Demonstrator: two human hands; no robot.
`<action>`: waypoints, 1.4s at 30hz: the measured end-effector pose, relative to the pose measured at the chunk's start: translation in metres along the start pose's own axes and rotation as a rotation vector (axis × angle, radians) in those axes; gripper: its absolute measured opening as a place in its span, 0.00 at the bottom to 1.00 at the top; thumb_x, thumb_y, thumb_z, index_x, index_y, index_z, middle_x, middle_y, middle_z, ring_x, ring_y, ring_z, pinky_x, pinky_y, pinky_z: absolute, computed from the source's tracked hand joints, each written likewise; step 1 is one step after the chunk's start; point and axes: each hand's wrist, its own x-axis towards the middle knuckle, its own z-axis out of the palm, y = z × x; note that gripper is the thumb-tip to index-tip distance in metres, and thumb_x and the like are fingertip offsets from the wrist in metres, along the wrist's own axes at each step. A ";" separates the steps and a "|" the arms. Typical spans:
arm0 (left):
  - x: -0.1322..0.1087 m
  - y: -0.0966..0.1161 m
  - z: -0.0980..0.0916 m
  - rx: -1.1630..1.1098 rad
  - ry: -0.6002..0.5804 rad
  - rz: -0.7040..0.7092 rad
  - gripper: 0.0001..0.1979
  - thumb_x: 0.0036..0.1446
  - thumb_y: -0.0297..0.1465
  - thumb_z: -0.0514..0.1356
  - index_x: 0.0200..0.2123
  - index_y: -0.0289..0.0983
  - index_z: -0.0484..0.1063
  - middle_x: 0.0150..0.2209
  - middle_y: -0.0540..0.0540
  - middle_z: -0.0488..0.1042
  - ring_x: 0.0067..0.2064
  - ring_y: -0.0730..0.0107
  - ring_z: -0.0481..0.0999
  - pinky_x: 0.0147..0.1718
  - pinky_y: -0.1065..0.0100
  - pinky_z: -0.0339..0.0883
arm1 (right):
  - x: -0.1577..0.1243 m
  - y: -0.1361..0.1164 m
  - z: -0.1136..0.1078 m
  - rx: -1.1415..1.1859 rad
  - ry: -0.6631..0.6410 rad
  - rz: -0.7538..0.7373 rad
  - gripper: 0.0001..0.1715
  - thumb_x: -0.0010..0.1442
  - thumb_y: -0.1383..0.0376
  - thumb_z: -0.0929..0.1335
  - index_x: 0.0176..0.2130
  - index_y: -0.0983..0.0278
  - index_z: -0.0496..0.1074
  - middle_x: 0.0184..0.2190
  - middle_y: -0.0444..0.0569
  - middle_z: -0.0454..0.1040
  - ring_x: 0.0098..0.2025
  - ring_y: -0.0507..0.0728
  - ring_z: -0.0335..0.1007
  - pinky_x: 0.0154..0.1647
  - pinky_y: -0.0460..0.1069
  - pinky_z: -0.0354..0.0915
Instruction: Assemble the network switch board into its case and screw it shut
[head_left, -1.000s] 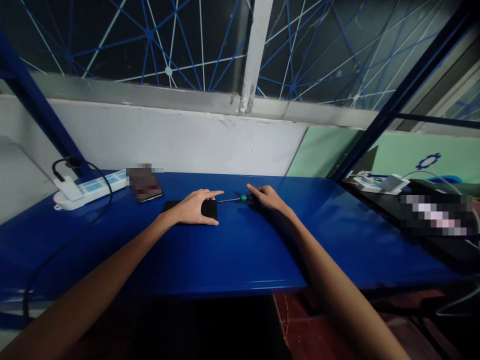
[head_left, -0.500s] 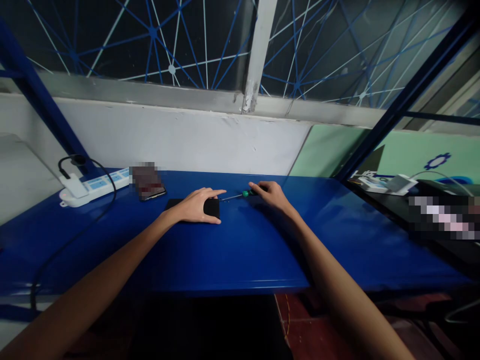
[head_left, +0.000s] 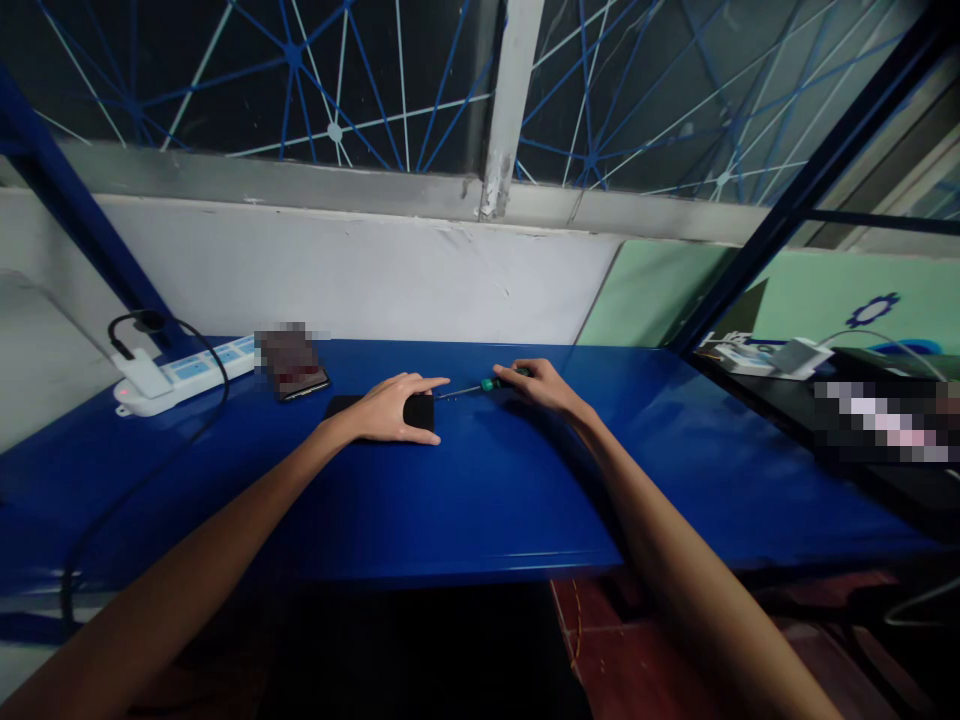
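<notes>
My left hand (head_left: 386, 410) lies over a flat black rectangular object (head_left: 420, 413) on the blue table, its thumb along the near edge and its fingers along the far one. What kind of object it is, I cannot tell. My right hand (head_left: 541, 384) is closed round the handle of a screwdriver (head_left: 489, 384) with a green collar. The shaft points left, its tip at the right end of the black object; whether it touches is too small to see. Tiny specks, perhaps screws (head_left: 453, 399), lie on the table just under the shaft.
A white power strip (head_left: 184, 375) with a plugged-in charger and black cable sits at the left. Beside it lies a dark, partly blurred phone-like item (head_left: 295, 365). Blue frame posts rise on both sides. White adapters (head_left: 799, 355) and dark items stand at the right.
The whole view has shifted slightly. Both hands, the black object and the screwdriver keep nearly the same places relative to each other.
</notes>
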 end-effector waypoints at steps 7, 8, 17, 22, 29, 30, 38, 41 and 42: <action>0.000 0.000 0.001 0.010 0.015 0.016 0.44 0.47 0.53 0.65 0.65 0.47 0.57 0.50 0.41 0.71 0.51 0.50 0.68 0.49 0.53 0.61 | -0.001 -0.006 0.003 0.165 -0.019 0.011 0.11 0.58 0.59 0.69 0.35 0.59 0.61 0.20 0.39 0.64 0.17 0.49 0.58 0.16 0.45 0.51; 0.001 0.000 0.000 0.009 0.010 0.011 0.44 0.48 0.53 0.65 0.66 0.47 0.56 0.51 0.41 0.71 0.51 0.49 0.68 0.49 0.53 0.61 | -0.001 -0.005 0.002 0.179 -0.021 0.008 0.13 0.57 0.59 0.70 0.34 0.59 0.61 0.20 0.39 0.64 0.16 0.49 0.58 0.16 0.45 0.51; 0.001 -0.003 0.001 0.012 -0.004 0.008 0.44 0.49 0.53 0.64 0.66 0.48 0.55 0.54 0.39 0.70 0.55 0.45 0.66 0.51 0.50 0.58 | -0.001 -0.002 0.004 -0.007 0.058 -0.030 0.26 0.59 0.44 0.65 0.27 0.62 0.62 0.14 0.40 0.62 0.17 0.50 0.60 0.19 0.46 0.55; 0.001 -0.003 0.001 0.023 0.005 0.024 0.44 0.48 0.53 0.65 0.66 0.49 0.56 0.53 0.40 0.70 0.54 0.46 0.67 0.50 0.52 0.60 | -0.005 -0.010 0.001 0.174 -0.070 0.067 0.26 0.49 0.57 0.75 0.40 0.58 0.59 0.19 0.39 0.69 0.18 0.53 0.64 0.17 0.47 0.59; 0.000 0.001 -0.001 0.017 -0.012 -0.004 0.44 0.48 0.53 0.65 0.66 0.48 0.56 0.54 0.39 0.69 0.54 0.47 0.67 0.50 0.51 0.61 | -0.005 -0.008 0.003 0.022 0.071 -0.077 0.22 0.49 0.51 0.75 0.26 0.62 0.64 0.17 0.42 0.68 0.17 0.50 0.62 0.19 0.48 0.59; 0.000 0.002 -0.001 0.014 -0.017 -0.008 0.44 0.48 0.53 0.65 0.66 0.48 0.56 0.54 0.40 0.69 0.54 0.46 0.66 0.50 0.51 0.60 | -0.004 -0.006 0.003 -0.041 0.093 -0.096 0.24 0.51 0.48 0.73 0.24 0.62 0.65 0.16 0.42 0.67 0.17 0.50 0.61 0.19 0.47 0.57; 0.000 0.003 -0.003 0.021 -0.028 -0.024 0.44 0.48 0.53 0.64 0.66 0.48 0.56 0.55 0.39 0.69 0.56 0.43 0.65 0.52 0.49 0.58 | -0.004 0.000 -0.001 -0.027 -0.048 0.001 0.22 0.52 0.48 0.73 0.34 0.61 0.65 0.13 0.37 0.63 0.13 0.49 0.56 0.16 0.45 0.51; 0.000 0.001 -0.001 0.028 -0.021 -0.008 0.44 0.48 0.54 0.64 0.66 0.47 0.56 0.55 0.39 0.69 0.56 0.43 0.66 0.51 0.49 0.59 | -0.005 -0.003 -0.003 0.033 -0.092 0.019 0.23 0.48 0.52 0.75 0.34 0.61 0.64 0.14 0.37 0.64 0.14 0.49 0.57 0.15 0.45 0.51; 0.000 0.000 -0.001 0.031 -0.018 -0.004 0.44 0.48 0.54 0.64 0.66 0.47 0.56 0.55 0.39 0.69 0.56 0.44 0.66 0.51 0.50 0.59 | -0.005 -0.004 -0.003 0.013 -0.065 0.018 0.23 0.48 0.50 0.75 0.32 0.61 0.65 0.14 0.38 0.64 0.14 0.50 0.57 0.15 0.46 0.52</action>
